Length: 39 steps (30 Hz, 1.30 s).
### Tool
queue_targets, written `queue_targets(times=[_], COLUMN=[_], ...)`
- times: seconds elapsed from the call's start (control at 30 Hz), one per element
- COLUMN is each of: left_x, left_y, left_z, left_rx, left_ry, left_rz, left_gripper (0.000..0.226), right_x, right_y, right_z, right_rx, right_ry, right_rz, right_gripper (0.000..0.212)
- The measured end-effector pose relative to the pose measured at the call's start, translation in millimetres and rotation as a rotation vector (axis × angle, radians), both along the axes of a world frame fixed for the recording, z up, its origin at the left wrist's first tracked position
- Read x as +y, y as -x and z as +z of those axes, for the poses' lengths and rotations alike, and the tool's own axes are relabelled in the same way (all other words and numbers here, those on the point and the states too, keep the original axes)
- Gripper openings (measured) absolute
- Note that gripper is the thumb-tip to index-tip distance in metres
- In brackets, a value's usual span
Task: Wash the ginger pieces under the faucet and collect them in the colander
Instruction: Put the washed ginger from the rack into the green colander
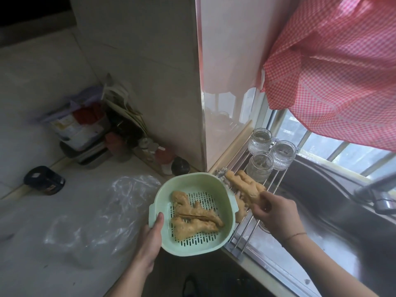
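The left hand (150, 236) is gripping the pale green colander (194, 213) by its rim; knobbly tan ginger pieces (194, 217) are lying inside. Right of the colander, the right hand (276, 213) is clutching another ginger root (244, 186). No readable writing.

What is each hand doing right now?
Left hand: closed on the green colander rim.
Right hand: closed, holding a ginger piece.

pale tiled walls (137, 61) meet a marble worktop (85, 181); daylight enters the window (321, 144) under a red checked curtain (342, 71).
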<state>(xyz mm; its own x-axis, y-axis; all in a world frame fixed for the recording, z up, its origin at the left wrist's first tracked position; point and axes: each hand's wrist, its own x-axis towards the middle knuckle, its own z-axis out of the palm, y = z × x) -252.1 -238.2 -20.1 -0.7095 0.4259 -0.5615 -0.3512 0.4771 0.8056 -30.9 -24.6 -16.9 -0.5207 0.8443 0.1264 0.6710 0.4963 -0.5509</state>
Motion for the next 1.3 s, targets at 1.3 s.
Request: queue_targets(times=[1.3], left_x=[7], left_y=[-9], left_z=[-1], left_rx=[-0.048], left_ry=[-0.054], left_rz=[-0.013], left_gripper=[0.032], right_x=[41], right_y=[21], right_z=[-3], right_rx=[-0.466], right_ry=[0.253], right_rz=[-0.119], right_gripper=[0.012])
